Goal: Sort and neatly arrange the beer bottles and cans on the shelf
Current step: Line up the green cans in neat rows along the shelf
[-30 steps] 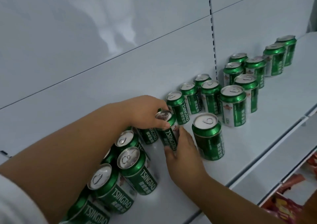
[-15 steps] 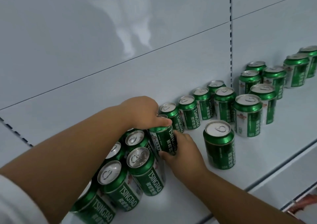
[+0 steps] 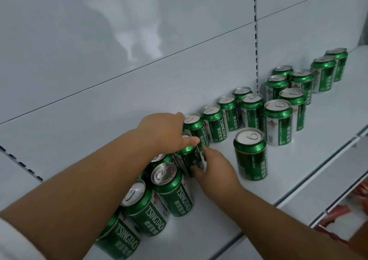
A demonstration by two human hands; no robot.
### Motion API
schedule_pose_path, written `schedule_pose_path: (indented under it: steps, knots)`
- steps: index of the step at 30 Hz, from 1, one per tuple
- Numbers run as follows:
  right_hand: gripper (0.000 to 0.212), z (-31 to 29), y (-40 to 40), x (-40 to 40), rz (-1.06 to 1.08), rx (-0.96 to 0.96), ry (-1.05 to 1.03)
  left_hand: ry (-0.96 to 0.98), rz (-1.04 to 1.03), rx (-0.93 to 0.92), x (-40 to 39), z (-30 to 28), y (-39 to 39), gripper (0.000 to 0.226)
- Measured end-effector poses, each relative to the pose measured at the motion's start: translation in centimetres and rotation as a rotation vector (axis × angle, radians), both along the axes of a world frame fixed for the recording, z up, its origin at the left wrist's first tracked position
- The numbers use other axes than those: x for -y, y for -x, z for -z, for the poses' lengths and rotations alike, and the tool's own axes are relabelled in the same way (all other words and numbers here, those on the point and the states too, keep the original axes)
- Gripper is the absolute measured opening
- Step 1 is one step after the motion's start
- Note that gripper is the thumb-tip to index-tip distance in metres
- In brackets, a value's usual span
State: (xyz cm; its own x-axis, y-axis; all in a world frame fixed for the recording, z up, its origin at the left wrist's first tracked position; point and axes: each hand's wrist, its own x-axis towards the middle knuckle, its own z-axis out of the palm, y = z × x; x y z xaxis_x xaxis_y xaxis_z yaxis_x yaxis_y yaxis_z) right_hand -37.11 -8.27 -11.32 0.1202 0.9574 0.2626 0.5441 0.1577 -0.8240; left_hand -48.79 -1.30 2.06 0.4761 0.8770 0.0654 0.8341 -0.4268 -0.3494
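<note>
Fingers: left hand [image 3: 165,132] reaches over the top of the held can [image 3: 189,156], its fingers [image 3: 191,141] lying across the lid rim, lightly curled; right hand [image 3: 215,168] holds the same can low on its side, its fingertips [image 3: 196,168] on the label. Both hands hold this one can.

Held can: green, tilted, lid leaning toward 10 o'clock. Whether its base sits flat on the shelf [image 3: 219,216] cannot be told. It stands at the 12 o'clock end of the near cluster.

Near cluster [image 3: 171,188]: green cans packed touching, running toward 7 o'clock from the held can, partly hidden under the left forearm.

Back row [image 3: 215,124]: cans along the rear panel, running toward 2 o'clock; the nearest one is just beside the left hand.

Lone can [image 3: 251,154]: upright, at 3 o'clock of the right hand, apart from every group.

Far groups [image 3: 288,98]: loose pairs further toward 2 o'clock, unaligned.

Risks, as judged:
- The left forearm lies over the near cluster; dropping it could topple those cans in a chain.
- Let go while tilted, the held can may fall against its neighbours.
- The right wrist swinging toward 3 o'clock could knock the lone can toward the shelf's front edge.
- Crowding the back row's first can could break its line.
</note>
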Motion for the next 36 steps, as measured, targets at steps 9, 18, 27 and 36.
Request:
schedule_pose_path:
  steps: [9, 18, 27, 36]
  knots:
    - [0.026, 0.1, -2.3, 6.9, 0.267, -0.091, -0.223, 0.123, 0.245, 0.250, 5.6, 1.6, -1.7, 0.021]
    - [0.013, -0.5, -7.7, 7.4, 0.435, -0.185, -0.338, 0.249, 0.120, 0.694, 9.9, 5.6, -2.9, 0.020]
    - [0.058, -0.1, -14.7, 3.6, -0.168, -0.107, -0.006, 0.216, -0.241, 1.088, 11.1, 12.6, -10.3, 0.057]
    - [0.037, -2.6, -16.5, 1.0, -0.439, -0.228, 0.062, 0.209, -0.348, 1.597, 12.4, 12.6, -11.8, 0.041]
